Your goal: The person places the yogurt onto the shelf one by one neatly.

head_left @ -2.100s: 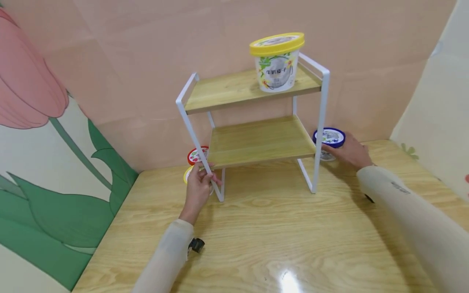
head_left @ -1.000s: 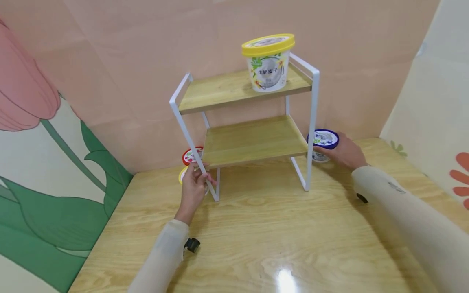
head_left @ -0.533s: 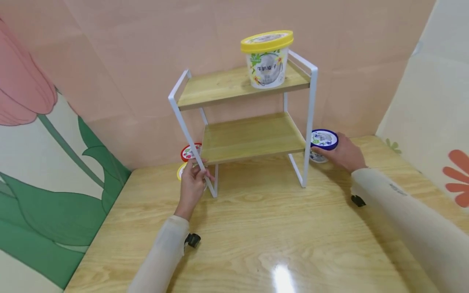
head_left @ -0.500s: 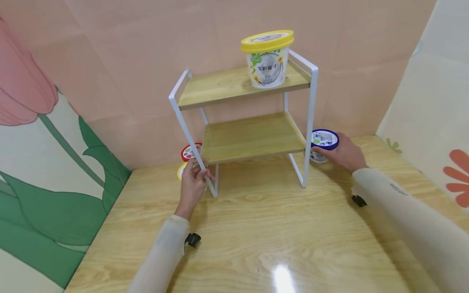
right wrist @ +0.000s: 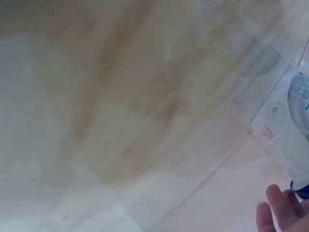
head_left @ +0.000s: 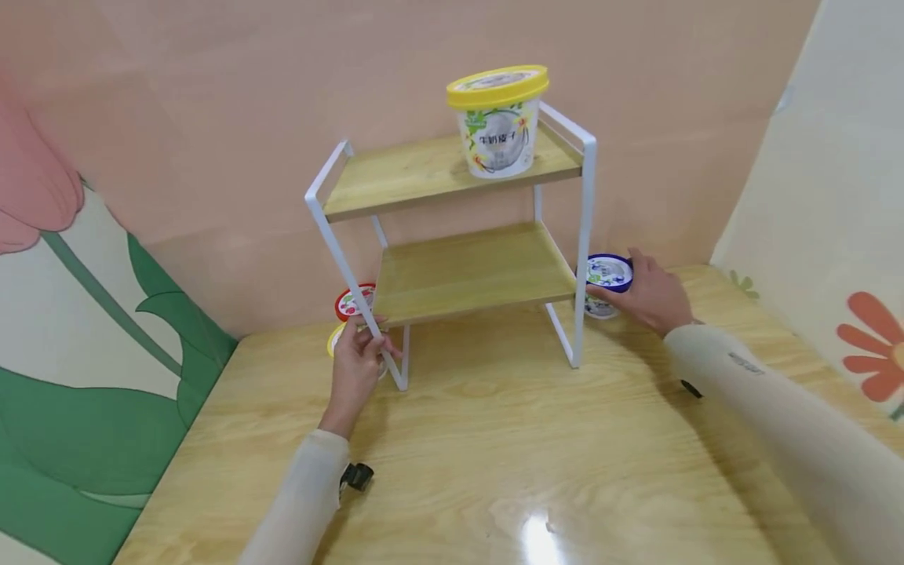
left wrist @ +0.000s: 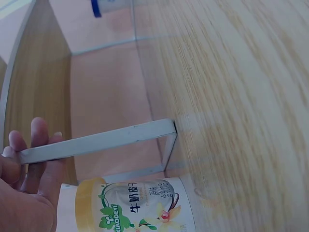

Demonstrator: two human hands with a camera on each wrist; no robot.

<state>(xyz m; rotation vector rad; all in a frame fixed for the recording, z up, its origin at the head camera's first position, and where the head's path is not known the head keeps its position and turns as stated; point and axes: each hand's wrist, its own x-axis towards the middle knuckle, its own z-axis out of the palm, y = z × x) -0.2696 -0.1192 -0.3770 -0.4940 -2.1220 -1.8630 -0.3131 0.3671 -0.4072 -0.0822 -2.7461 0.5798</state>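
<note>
A two-tier shelf rack [head_left: 476, 267] with white metal legs and wooden boards stands on the table. My left hand [head_left: 355, 373] grips its front left leg, with fingers and thumb round the metal. Beside that hand are a yellow-lidded tub [left wrist: 140, 208] and a red-lidded tub [head_left: 351, 302], both partly hidden in the head view. At the rack's right side my right hand [head_left: 653, 294] holds a blue-lidded tub [head_left: 609, 272], thumb in front just under the lid. In the right wrist view fingers [right wrist: 280, 203] are right at its blue rim.
Another yellow-lidded tub [head_left: 497, 122] stands on the top board, toward the right. The wooden table [head_left: 487, 455] meets a pink wall covering [head_left: 233, 157] behind the rack. Painted flowers decorate the side walls, such as an orange one [head_left: 876, 345] at right.
The whole scene has shifted left in the head view. Both hands keep their places on the rack leg and the blue-lidded tub; my right forefinger now sticks up a little more.
</note>
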